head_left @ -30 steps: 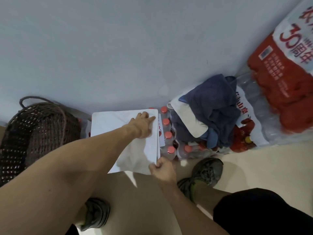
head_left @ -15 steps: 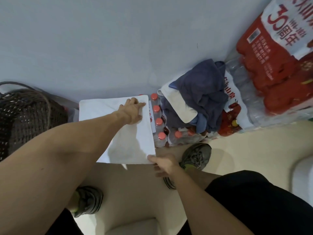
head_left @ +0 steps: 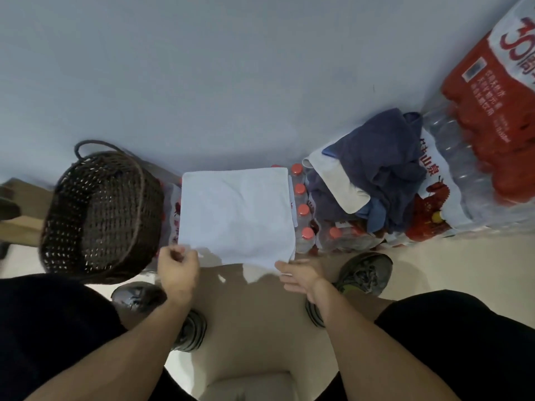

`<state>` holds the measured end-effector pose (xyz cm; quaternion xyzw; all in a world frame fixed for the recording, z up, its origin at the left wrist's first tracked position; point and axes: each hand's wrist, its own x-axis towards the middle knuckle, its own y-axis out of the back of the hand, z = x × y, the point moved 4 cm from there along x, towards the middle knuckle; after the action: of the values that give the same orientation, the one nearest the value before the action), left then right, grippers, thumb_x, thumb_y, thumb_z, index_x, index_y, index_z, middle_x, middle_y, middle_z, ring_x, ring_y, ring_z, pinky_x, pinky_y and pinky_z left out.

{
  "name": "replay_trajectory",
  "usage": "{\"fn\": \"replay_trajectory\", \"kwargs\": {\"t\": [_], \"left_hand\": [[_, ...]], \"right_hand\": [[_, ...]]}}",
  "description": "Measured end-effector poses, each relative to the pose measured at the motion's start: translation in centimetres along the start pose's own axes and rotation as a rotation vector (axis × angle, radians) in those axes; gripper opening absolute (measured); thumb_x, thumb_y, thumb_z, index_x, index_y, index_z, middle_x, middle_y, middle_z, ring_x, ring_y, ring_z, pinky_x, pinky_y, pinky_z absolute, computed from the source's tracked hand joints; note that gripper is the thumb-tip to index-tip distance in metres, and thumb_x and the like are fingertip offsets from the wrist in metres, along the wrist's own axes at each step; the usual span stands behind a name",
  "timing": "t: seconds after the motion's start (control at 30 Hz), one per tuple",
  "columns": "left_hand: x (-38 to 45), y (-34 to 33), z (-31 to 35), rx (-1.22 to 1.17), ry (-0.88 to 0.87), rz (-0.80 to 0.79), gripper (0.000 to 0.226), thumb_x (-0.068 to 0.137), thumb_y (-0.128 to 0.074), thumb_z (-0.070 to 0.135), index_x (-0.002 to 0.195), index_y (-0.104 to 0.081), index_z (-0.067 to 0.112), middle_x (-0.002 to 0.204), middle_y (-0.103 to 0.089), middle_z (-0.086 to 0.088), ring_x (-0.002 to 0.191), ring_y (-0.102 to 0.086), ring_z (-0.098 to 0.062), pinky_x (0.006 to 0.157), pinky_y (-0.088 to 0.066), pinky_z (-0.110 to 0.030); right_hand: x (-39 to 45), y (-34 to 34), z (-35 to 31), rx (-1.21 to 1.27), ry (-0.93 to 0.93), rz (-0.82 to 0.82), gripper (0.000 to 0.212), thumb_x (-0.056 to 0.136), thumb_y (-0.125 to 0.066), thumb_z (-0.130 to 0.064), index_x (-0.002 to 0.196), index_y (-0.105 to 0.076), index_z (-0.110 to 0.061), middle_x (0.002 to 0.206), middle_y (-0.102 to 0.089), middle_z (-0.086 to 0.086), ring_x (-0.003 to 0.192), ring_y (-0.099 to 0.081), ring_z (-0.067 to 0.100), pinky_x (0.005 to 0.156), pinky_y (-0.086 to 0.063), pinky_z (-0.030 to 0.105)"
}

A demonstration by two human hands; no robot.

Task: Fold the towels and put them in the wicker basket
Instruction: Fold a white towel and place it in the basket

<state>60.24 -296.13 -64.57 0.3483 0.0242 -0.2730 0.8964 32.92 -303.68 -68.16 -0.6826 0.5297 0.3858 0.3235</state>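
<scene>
A white towel lies folded flat on a pack of water bottles, its near edge hanging over the front. My left hand has its fingers curled and pinches the towel's near-left corner. My right hand is held flat, its straight fingertips touching the near-right corner. The dark wicker basket stands just left of the towel with nothing visible inside. A heap of unfolded dark blue and white towels sits on more bottle packs to the right.
Shrink-wrapped water bottles with red caps line the wall under and beside the towel. A tall red bottle pack stands at the far right. My shoes are on the beige floor. A wooden piece is at the left edge.
My left hand has pulled back from the towel's far-right corner to its near-left corner and curled. The right hand stays at the near-right corner. The view swung left, showing the whole basket.
</scene>
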Motion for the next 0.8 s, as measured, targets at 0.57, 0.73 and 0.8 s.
{"fn": "replay_trajectory", "kwargs": {"t": [0.57,0.73,0.8], "left_hand": [[2.3,0.0,-4.7,-0.169,0.616,-0.328,0.055,0.068,-0.080,0.013,0.119,-0.061,0.003,0.113,-0.066,-0.020,0.091,-0.064,-0.032,0.079,-0.055,-0.041],[3.0,0.6,-4.3,-0.072,0.600,-0.304,0.047,0.071,-0.081,0.017,0.109,-0.062,-0.002,0.111,-0.066,-0.022,0.101,-0.065,-0.037,0.093,-0.054,-0.050],[2.9,0.8,-4.1,0.000,0.574,-0.340,0.041,0.075,-0.081,0.026,0.101,-0.063,0.000,0.109,-0.066,-0.024,0.098,-0.065,-0.038,0.091,-0.054,-0.050]], "right_hand": [[-1.5,0.5,-3.7,-0.250,0.114,0.180,0.015,0.078,-0.079,-0.005,0.084,-0.066,-0.007,0.075,-0.062,0.006,0.060,-0.057,0.014,0.051,-0.051,0.026],[-0.1,-0.3,-2.5,-0.299,0.242,0.306,0.029,0.078,-0.078,-0.014,0.104,-0.065,-0.006,0.102,-0.067,0.009,0.092,-0.061,0.026,0.078,-0.047,0.032],[0.3,-0.7,-2.4,-0.195,0.241,0.291,0.030,0.083,-0.073,-0.010,0.112,-0.067,-0.004,0.111,-0.068,0.015,0.102,-0.062,0.033,0.088,-0.051,0.042]]}}
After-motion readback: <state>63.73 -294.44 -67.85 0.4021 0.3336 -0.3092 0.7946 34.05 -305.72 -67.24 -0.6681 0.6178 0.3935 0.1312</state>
